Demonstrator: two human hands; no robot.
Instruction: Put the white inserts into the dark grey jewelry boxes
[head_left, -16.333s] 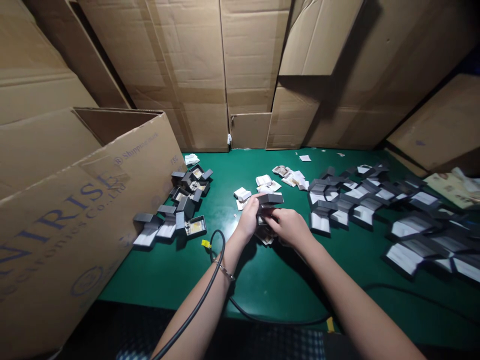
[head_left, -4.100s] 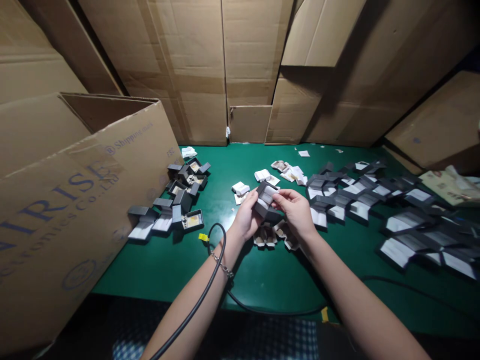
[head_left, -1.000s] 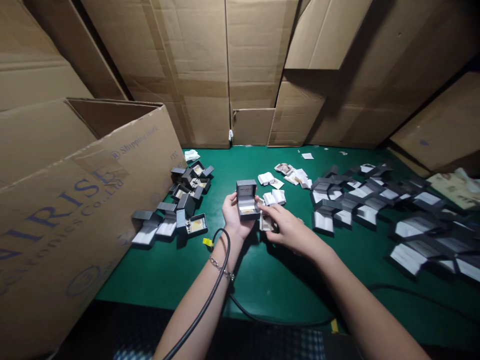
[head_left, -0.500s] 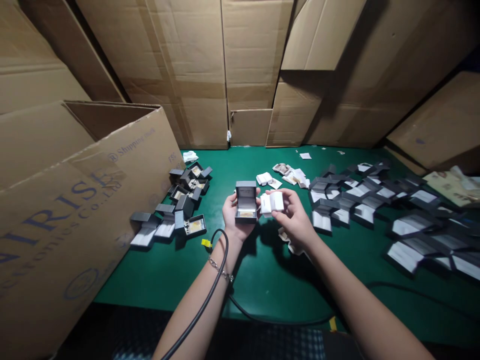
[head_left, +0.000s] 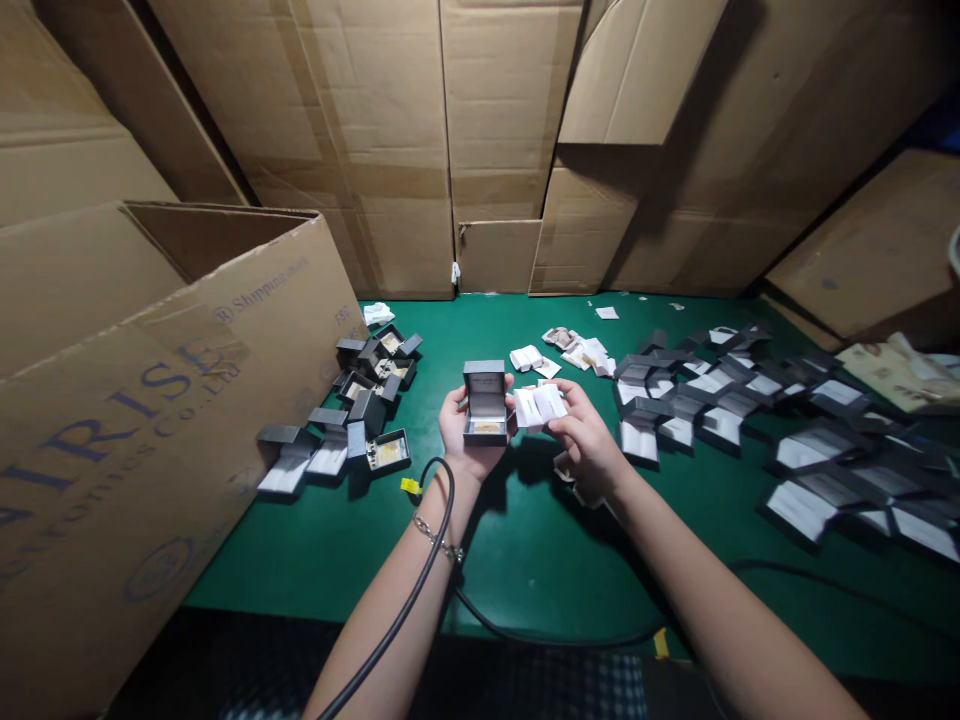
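Dark box [head_left: 484, 402] in my left hand [head_left: 472, 460]: matt, smooth shell. White insert [head_left: 538, 406] in my right hand [head_left: 589, 435]: matt, paper or cloth, can't tell. My bracelet [head_left: 424, 529]: shiny metal links. Cable [head_left: 451, 495]: smooth, rubbery-looking. Green tabletop [head_left: 525, 570]: smooth, slightly glossy. Carton [head_left: 262, 350]: matt cardboard. Panels [head_left: 382, 130] behind: cardboard too, lightly creased.

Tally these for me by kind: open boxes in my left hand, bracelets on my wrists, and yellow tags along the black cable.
Open dark hinged box in your left hand: 1
Chain bracelet: 1
Yellow tags along the black cable: 2
Total: 4
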